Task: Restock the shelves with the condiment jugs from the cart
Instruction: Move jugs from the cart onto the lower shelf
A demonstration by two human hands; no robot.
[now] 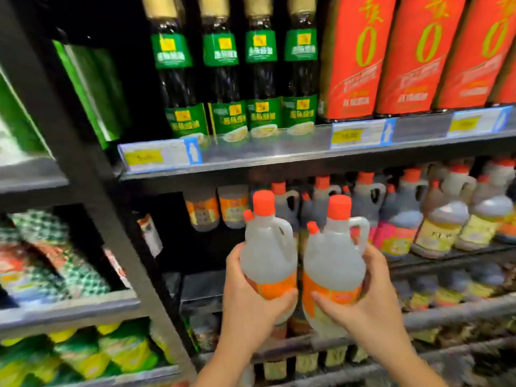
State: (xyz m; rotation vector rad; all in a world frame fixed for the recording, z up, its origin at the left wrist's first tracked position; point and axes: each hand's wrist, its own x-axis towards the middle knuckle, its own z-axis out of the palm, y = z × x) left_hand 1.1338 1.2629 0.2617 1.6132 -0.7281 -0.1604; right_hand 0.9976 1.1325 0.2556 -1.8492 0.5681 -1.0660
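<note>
Left hand [251, 303] grips a translucent orange-capped plastic jug [268, 247], right hand [371, 297] its twin jug [332, 255], facing the part-stocked black metal shelf [199, 286]; neither shelved yet.

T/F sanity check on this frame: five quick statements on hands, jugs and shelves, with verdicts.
1. The left hand and the right hand each grip one jug. True.
2. The left jug and the right jug have green caps. False: both caps are orange.
3. Both held jugs stand on a shelf. False: they are up in the hands, in front of the shelves.
4. On the upper shelf stand dark bottles with green labels. True.
5. The red packs stand left of those bottles. False: they stand to the right.
</note>
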